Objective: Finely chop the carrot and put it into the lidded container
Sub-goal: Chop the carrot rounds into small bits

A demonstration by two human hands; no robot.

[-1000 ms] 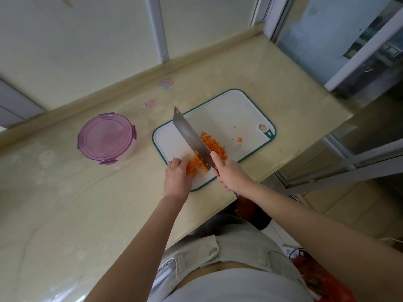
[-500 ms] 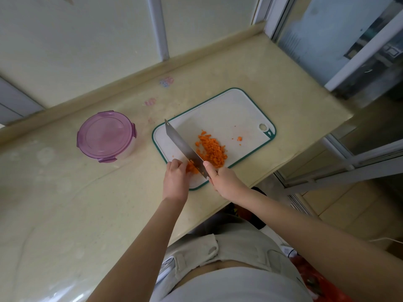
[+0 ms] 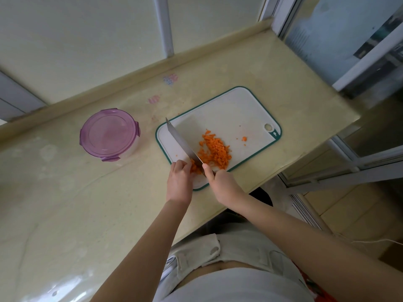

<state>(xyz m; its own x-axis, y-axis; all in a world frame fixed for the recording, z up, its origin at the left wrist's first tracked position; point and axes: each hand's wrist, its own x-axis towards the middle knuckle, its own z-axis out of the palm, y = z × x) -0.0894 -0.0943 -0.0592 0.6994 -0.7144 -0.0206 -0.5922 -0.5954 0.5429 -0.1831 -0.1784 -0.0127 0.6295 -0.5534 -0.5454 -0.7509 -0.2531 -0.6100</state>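
Knife lower, into carrot

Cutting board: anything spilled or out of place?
One small orange carrot bit lies apart from the chopped carrot pile, toward the hanging-hole end of the white green-rimmed cutting board. It lies on the board; nothing else stands out.

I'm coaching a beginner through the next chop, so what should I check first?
1. Right hand grips the knife: ok.
2. Left hand curled on the carrot, beside the blade: ok.
3. Chopped pile lies on the cutting board: ok, one stray piece apart.
4. Board wholly on the counter: ok.
5. Container open for filling: not ok, purple lid is on.
6. Pieces fine enough: cannot tell.
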